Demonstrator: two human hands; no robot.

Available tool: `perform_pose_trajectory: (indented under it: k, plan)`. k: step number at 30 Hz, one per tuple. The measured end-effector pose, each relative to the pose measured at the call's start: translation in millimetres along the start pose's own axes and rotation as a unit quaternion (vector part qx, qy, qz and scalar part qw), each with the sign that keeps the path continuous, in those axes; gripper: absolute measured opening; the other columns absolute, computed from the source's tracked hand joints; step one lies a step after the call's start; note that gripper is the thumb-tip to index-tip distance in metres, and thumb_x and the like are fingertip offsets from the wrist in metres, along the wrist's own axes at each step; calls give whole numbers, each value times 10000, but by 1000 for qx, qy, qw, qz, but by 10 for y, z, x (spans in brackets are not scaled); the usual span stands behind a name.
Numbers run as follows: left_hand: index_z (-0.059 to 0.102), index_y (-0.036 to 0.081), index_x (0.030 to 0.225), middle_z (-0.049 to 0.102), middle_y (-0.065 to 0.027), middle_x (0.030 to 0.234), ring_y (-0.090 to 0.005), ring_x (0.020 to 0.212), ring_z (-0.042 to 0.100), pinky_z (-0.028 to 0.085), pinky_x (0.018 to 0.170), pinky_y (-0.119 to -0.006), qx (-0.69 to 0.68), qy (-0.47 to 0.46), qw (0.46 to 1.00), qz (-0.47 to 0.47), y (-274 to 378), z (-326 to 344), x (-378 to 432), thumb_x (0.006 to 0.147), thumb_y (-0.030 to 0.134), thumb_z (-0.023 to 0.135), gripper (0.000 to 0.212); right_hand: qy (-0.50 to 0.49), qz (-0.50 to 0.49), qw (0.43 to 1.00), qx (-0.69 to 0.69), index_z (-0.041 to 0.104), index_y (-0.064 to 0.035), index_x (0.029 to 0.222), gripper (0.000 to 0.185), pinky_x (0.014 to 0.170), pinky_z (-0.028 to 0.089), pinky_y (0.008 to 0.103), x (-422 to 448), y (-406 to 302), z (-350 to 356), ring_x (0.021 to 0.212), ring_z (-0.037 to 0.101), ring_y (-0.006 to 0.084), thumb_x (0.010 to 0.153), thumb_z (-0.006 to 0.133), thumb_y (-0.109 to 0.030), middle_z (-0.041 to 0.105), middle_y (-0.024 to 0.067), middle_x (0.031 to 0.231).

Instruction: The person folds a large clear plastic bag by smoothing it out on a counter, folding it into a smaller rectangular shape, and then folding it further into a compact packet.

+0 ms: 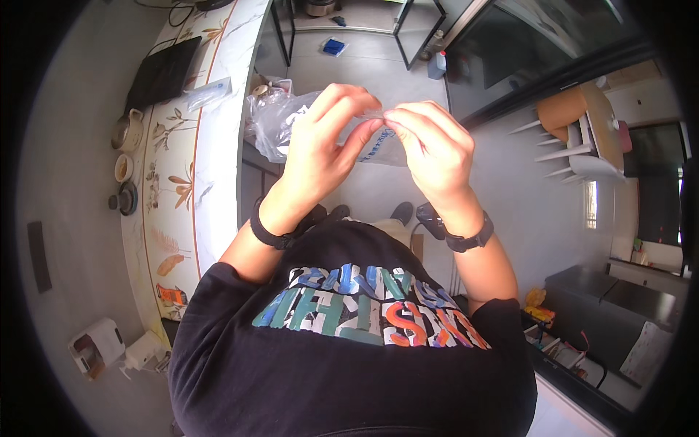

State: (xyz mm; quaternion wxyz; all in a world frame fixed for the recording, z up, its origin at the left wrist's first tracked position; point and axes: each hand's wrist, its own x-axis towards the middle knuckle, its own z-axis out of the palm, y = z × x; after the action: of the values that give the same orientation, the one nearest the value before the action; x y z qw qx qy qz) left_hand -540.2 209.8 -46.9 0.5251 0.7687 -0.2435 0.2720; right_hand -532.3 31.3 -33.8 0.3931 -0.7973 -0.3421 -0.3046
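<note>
My left hand (322, 145) and my right hand (437, 147) meet in front of me, fingertips nearly touching. Between thumbs and fingers they pinch the edge of a clear plastic bag (382, 146) with blue print, which hangs below them over the floor. Whether it holds anything is hard to tell. Left of my left hand, beside the counter, is another clear plastic bag (267, 128) with white print, partly hidden by that hand. Light-coloured items (263, 90) show near its top. Black straps circle both my wrists.
A marble-look counter (224, 136) runs along my left. It carries a black flat panel (164, 74), a flat plastic packet (208, 94), a pot (128, 130) and a small bowl (124, 167). A blue packet (333, 47) and a bottle (437, 65) are on the floor ahead.
</note>
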Motion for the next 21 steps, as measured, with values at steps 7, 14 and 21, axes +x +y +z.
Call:
perform_pose_trajectory:
  k: [7, 14, 21]
  plan:
    - [694, 14, 955, 626, -70, 962, -163, 763, 631, 527, 692, -282, -30, -25, 997, -72, -167, -99, -207, 823, 19, 776, 155, -8, 11, 1000, 10, 700, 42, 926, 159, 679, 564, 327, -73, 36, 194, 773, 688, 266, 786, 738, 108, 700, 135, 856]
    - [689, 10, 898, 613, -80, 917, -211, 798, 637, 522, 682, -320, 35, 1, 998, -43, -189, -131, -237, 802, 31, 791, 142, -15, -36, 999, -21, 685, -8, 927, 201, 741, 536, 376, -33, 15, 245, 859, 638, 279, 755, 783, 25, 684, 92, 913]
    - [679, 18, 892, 623, -85, 924, -243, 805, 637, 517, 703, -331, 73, 42, 996, -11, -212, -203, -258, 794, 14, 790, 148, -41, 90, 995, 18, 701, -24, 919, 192, 717, 523, 360, -105, -8, 226, 831, 631, 260, 755, 797, 3, 674, 75, 871]
